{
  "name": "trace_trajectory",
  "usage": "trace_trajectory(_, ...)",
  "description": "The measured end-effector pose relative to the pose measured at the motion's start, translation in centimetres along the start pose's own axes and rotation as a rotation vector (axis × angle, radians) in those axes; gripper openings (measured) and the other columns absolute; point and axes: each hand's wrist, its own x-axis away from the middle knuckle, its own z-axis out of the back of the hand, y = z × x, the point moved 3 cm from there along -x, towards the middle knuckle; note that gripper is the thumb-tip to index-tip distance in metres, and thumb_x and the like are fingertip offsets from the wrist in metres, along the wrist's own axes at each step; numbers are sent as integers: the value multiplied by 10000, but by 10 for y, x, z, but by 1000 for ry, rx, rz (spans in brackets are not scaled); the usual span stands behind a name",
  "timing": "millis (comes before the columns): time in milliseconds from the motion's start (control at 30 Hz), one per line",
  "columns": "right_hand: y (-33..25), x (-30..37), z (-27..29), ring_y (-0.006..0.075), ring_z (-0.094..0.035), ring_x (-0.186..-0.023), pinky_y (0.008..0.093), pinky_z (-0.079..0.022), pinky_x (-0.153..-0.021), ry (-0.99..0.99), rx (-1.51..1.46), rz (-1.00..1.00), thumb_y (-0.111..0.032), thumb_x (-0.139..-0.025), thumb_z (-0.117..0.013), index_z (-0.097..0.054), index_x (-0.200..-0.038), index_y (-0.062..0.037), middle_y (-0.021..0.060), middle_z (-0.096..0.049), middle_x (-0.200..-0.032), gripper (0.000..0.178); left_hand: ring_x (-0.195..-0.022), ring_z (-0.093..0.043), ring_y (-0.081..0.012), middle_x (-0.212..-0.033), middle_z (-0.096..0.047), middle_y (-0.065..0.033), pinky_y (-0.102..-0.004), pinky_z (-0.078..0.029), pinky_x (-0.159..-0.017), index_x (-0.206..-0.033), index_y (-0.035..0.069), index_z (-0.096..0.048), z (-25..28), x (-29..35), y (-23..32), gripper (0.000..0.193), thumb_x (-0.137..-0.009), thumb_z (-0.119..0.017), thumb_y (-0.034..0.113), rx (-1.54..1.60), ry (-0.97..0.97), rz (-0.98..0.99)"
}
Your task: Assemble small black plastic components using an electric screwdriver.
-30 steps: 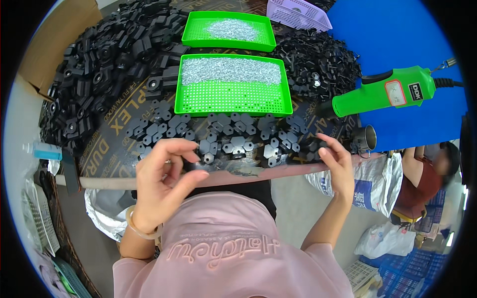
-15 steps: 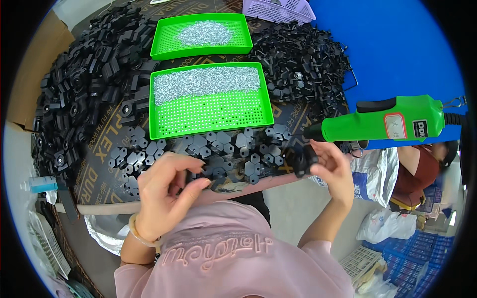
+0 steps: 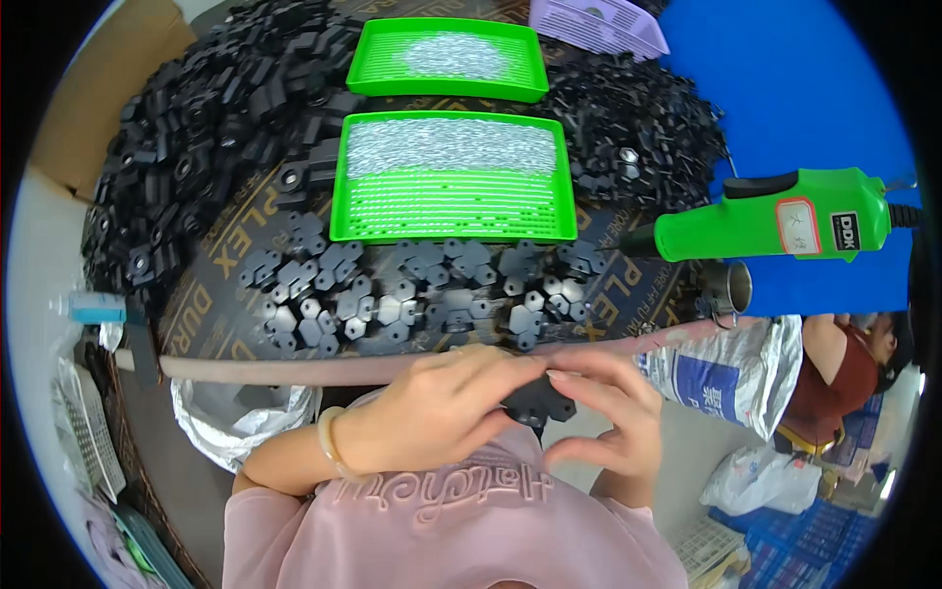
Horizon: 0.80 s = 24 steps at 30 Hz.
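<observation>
Just in front of the table's front edge, a dark plastic part point(image 3: 539, 402) with a lobed flat plate is between my two hands. My left hand point(image 3: 446, 404), with a pale bangle at the wrist, closes on the part's left side, thumb beneath and fingers above. Curved around the right side is my right hand point(image 3: 616, 407), its fingertips touching the plate and its thumb lower down. Fingers cover part of the piece. Beyond the hands, several small dark lobed plates point(image 3: 397, 312) lie on the table in clusters.
Two green trays point(image 3: 355, 211) point(image 3: 535, 90) hold small silvery pieces. Black housings point(image 3: 177, 147) are heaped at left, smaller black parts point(image 3: 638, 128) at right. A green power screwdriver point(image 3: 770, 218) is at right above a metal cup point(image 3: 731, 285). A lilac basket point(image 3: 599, 27) stands behind.
Both hands have come together toward me at the table's front edge. My right hand brought the black part leftward from beside the screwdriver tip. The view has shifted.
</observation>
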Motion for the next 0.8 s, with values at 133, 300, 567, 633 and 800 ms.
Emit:
trace_trajectory(133, 0, 6, -3, 263, -657, -900, 350, -541, -750, 154, 128, 6, -306, -634, -846, -688, -1057, 7, 137, -666, -1036, 549, -817, -666, -283, -985, -662, -166, -345, -547, -719, -1069, -35, -614, 27, 13, 8, 438, -654, -730, 44, -162, 119, 36)
trace_trajectory(300, 20, 32, 33, 239, -616, -850, 330, -502, -757, 618, 134, 25, -251, -826, -740, -598, -1103, 36, 167, -622, -1040, 423, -739, -643, -143, -883, -682, -98, -271, -523, -653, -1042, 4, -590, 124, 65, -13, 382, -729, -784, 104, -514, 833, 513)
trace_trajectory(567, 30, -45, 82, 382, -456, -1262, 486, -312, -1093, 754, 34, 212, -492, -851, -662, -236, -1451, 36, 261, -417, -1375, 906, -645, -505, -176, -744, -591, -74, -291, -455, -622, -939, -9, -550, 145, 143, -62, 478, -620, -870, 145, -712, 815, 868)
trace_trajectory(633, 14, -79, 72, 405, -425, -1297, 482, -314, -1097, 613, -64, 246, -522, -834, -669, -213, -1463, 15, 288, -385, -1400, 944, -716, -538, -222, -826, -612, -100, -320, -461, -671, -961, -11, -564, 143, 131, -61, 510, -580, -874, 125, -703, 747, 921)
trace_trajectory(800, 9, -102, 86, 391, -552, -1164, 469, -392, -1037, 521, -65, 194, -552, -836, -650, -226, -1457, 4, 252, -532, -1268, 935, -877, -568, -275, -1031, -621, -115, -344, -455, -743, -1134, 30, -568, 146, 116, -22, 539, -647, -799, 37, -870, 678, 789)
